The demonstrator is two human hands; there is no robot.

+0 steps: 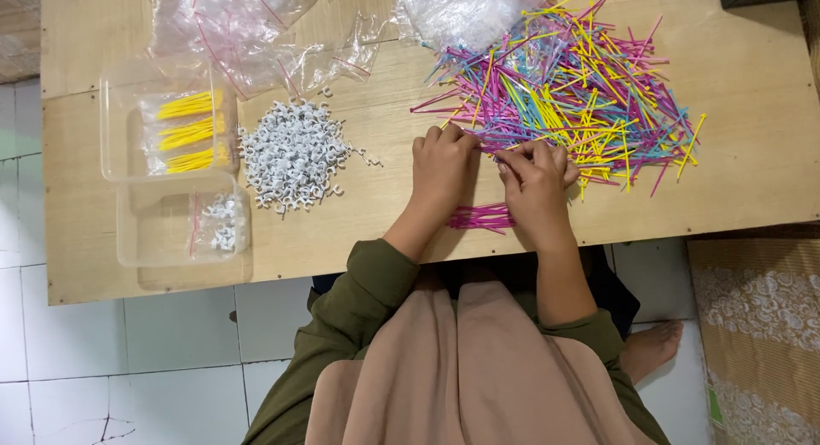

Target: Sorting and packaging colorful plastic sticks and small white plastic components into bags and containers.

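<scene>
A small bundle of pink sticks (480, 216) lies on the wooden board (342, 231) with its long axis running left to right, ends toward each hand, tucked between and just below the two wrists. The left hand (442, 165) rests curled, fingertips at the edge of the big pile of coloured sticks (572, 95). The right hand (536, 184) pinches sticks from that pile's near edge.

Clips (295, 155) lie between trays (166, 125) and sticks (572, 95) on board (752, 180).
</scene>
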